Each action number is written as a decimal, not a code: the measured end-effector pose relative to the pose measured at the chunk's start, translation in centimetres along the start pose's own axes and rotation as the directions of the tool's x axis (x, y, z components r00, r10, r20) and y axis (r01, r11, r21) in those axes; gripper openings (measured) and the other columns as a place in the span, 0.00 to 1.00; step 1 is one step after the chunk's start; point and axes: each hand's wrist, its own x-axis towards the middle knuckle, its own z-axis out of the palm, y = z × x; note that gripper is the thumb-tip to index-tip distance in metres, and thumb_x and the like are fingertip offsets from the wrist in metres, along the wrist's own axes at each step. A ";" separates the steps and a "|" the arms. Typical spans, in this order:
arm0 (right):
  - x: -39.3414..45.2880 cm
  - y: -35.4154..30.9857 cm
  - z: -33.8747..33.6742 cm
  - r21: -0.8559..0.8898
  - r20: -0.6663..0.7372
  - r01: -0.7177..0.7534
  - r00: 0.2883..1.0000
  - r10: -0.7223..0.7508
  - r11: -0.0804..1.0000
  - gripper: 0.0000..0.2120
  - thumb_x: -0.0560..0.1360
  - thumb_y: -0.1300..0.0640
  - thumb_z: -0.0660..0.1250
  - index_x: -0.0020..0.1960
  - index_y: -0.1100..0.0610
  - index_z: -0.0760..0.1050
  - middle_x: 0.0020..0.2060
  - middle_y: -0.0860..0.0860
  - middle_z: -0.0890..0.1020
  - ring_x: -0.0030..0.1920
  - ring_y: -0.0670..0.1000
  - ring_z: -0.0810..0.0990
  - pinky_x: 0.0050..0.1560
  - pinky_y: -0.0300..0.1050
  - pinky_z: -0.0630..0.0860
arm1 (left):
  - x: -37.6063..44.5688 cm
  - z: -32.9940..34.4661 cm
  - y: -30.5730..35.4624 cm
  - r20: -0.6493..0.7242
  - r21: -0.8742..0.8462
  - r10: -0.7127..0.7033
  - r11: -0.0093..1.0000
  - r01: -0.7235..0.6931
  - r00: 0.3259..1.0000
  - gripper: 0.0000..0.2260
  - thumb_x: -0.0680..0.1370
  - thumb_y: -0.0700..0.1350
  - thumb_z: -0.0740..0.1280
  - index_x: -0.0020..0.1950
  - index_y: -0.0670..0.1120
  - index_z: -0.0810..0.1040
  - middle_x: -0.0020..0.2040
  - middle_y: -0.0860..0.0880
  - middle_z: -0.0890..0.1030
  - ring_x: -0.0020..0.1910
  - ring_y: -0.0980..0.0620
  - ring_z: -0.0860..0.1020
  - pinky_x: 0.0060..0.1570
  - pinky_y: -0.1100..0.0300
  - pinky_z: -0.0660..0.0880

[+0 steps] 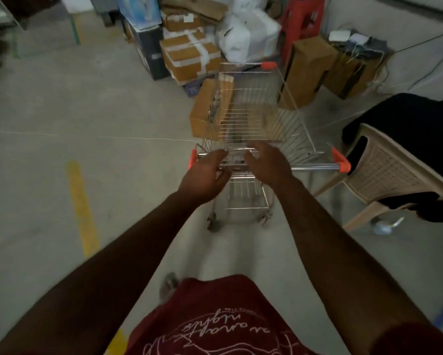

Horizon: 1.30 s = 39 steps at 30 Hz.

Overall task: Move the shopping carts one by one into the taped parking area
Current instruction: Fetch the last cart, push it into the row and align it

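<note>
- A dark red T-shirt (223, 321) with white line print fills the bottom edge of the head view, with both bare forearms reaching forward over a grey concrete floor (49, 111).
- A strip of yellow floor tape (82, 208) runs along the concrete to the left of the arms; a second yellow patch shows at the lower edge.
- The left hand (205, 175) hovers at the left end of the handle bar (292, 166), fingers spread loosely and not closed around it; whether they touch the metal cannot be told through the blur.
- The right hand (266, 162) is over the middle of the same bar, fingers splayed wide, gripping nothing.
- The wire shopping cart (256, 124) stands directly ahead of the person on the open floor, orange caps at its handle ends and at one far corner, its basket empty.
- A beige plastic chair (389, 172) draped in black cloth sits just beside the cart's right side.
- A cardboard box (205, 111) stands against the cart's left flank.
- Farther back, taped cartons (189, 57), white sacks (251, 34), a red plastic stool (305, 19) and more brown boxes (310, 67) are piled along the wall.
</note>
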 end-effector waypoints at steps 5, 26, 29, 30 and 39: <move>4.5 1.1 5.7 -0.287 0.059 -0.204 0.971 0.230 0.936 0.22 0.83 0.40 0.53 0.69 0.48 0.74 0.63 0.54 0.83 0.60 0.61 0.83 0.61 0.53 0.74 | 8.7 2.8 -6.7 0.205 0.232 0.001 0.971 -0.050 0.979 0.30 0.85 0.62 0.50 0.77 0.41 0.68 0.76 0.40 0.72 0.75 0.40 0.69 0.75 0.45 0.63; -0.1 -11.4 14.9 -0.189 -0.008 -0.496 0.864 0.504 0.847 0.26 0.83 0.41 0.58 0.79 0.46 0.65 0.73 0.51 0.76 0.69 0.59 0.77 0.67 0.51 0.71 | 7.1 -5.0 -19.6 0.452 0.216 0.272 0.891 -0.400 0.850 0.35 0.76 0.65 0.50 0.71 0.46 0.78 0.68 0.46 0.82 0.69 0.48 0.78 0.80 0.48 0.56; -2.4 -14.0 16.5 -0.180 -0.006 -0.502 0.861 0.509 0.846 0.27 0.83 0.41 0.57 0.79 0.50 0.65 0.78 0.51 0.70 0.73 0.59 0.74 0.70 0.53 0.70 | 5.0 -7.7 -20.3 0.432 0.168 0.256 0.919 -0.356 0.865 0.32 0.74 0.64 0.54 0.68 0.48 0.81 0.67 0.47 0.82 0.68 0.48 0.78 0.77 0.53 0.60; -3.4 -14.9 17.2 -0.184 -0.003 -0.501 0.861 0.509 0.846 0.27 0.83 0.41 0.57 0.79 0.52 0.65 0.79 0.51 0.69 0.73 0.60 0.74 0.70 0.54 0.70 | 3.9 -8.5 -20.5 0.425 0.151 0.240 0.932 -0.330 0.873 0.30 0.73 0.63 0.56 0.67 0.49 0.83 0.66 0.48 0.83 0.69 0.47 0.77 0.74 0.55 0.63; -13.3 -22.4 22.0 -0.147 0.016 -0.576 0.811 0.585 0.804 0.29 0.82 0.40 0.60 0.76 0.56 0.68 0.73 0.55 0.75 0.70 0.60 0.76 0.66 0.53 0.72 | -6.2 -13.5 -24.1 0.461 0.153 0.234 0.929 -0.336 0.856 0.23 0.71 0.63 0.64 0.65 0.60 0.83 0.64 0.48 0.83 0.64 0.45 0.80 0.63 0.53 0.77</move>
